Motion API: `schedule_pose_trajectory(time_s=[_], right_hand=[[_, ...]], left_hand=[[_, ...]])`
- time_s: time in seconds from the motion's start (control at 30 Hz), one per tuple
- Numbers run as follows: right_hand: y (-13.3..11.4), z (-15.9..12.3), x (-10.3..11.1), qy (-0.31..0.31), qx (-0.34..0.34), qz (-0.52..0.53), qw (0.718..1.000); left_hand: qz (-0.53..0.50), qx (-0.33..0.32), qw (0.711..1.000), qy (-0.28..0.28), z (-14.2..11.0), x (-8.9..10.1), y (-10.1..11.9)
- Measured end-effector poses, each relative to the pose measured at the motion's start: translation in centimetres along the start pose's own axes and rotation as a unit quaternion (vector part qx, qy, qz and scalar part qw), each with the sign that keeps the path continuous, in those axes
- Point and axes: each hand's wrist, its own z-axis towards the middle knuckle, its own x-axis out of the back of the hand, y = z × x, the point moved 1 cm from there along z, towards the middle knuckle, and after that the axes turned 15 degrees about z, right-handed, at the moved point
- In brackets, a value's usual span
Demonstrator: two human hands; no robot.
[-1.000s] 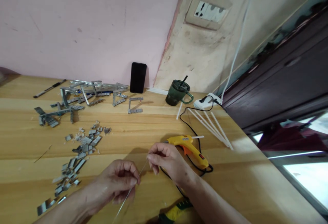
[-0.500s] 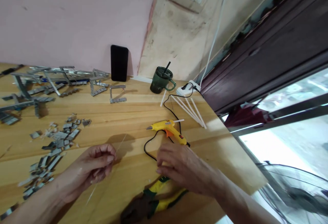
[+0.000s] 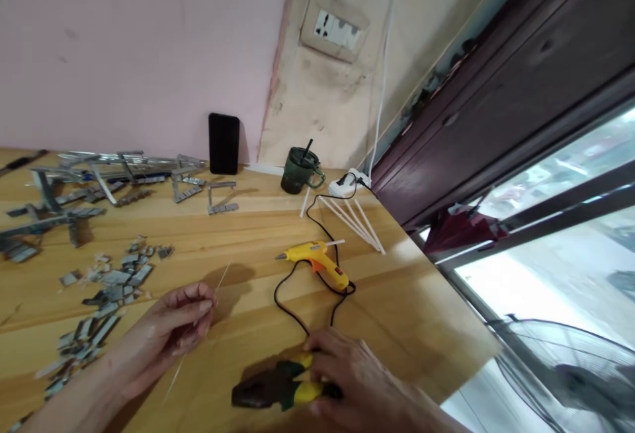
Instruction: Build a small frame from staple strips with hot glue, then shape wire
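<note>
While the thin wire (image 3: 198, 327) is pinched between the thumb and fingertips of the left hand (image 3: 171, 334), its upper end is seen projecting up and to the right past the fingers (image 3: 203, 304), and its lower end runs down and to the left below the palm; the fingers are closed on the wire, and the wire is held just above the wooden table (image 3: 411, 301). The right hand (image 3: 352, 380) is laid over the yellow-and-green handles of the pliers (image 3: 278, 390) near the front edge of the table; the fingers are curled around the handles in a grip, and the dark head of the pliers is left exposed, pointing left toward the left hand; the pliers appear to rest on the table surface. The two hands are kept apart, with bare table between them.

Beyond the right hand, a yellow glue gun (image 3: 317, 261) is lain on its side, nozzle to the left; its black cord (image 3: 288, 304) is looped across the table between the gun and the pliers, passing just beside the right-hand fingertips. White glue sticks (image 3: 354, 221) are fanned out behind the gun; a dark green mug (image 3: 299, 172) and a white power strip (image 3: 347, 185) are placed near the wall; a black phone (image 3: 223, 144) is leaned against the wall. Scattered staple strips (image 3: 106, 287) and assembled staple structures (image 3: 94, 185) are spread over the left part of the table, well clear of the pliers.
</note>
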Motion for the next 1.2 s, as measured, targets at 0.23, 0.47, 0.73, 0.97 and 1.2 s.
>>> schedule_pose_trajectory(time_s=[0.23, 0.47, 0.73, 0.97, 1.2], right_hand=[[-0.8, 1.5, 1.1, -0.013, -0.064, 0.515, 0.855], [-0.7, 4.9, -0.4, 0.017, -0.044, 0.536, 0.843], [-3.0, 4.5, -0.4, 0.105, -0.077, 0.402, 0.906], [-4.7, 5.9, 0.0, 0.083, 0.045, 0.184, 0.978], [-3.5, 6.9, -1.3, 0.060, 0.040, 0.147, 0.986]], left_hand=[[-0.014, -0.058, 0.997, 0.050, -0.2, 0.1, 1.2], [-0.001, -0.068, 0.996, 0.060, -0.9, -0.6, 1.7], [0.003, -0.083, 0.993, 0.083, -1.2, -0.7, 2.1], [-0.006, -0.082, 0.993, 0.081, -1.0, -0.8, 2.0], [-0.001, -0.067, 0.996, 0.064, -0.7, -0.8, 1.5]])
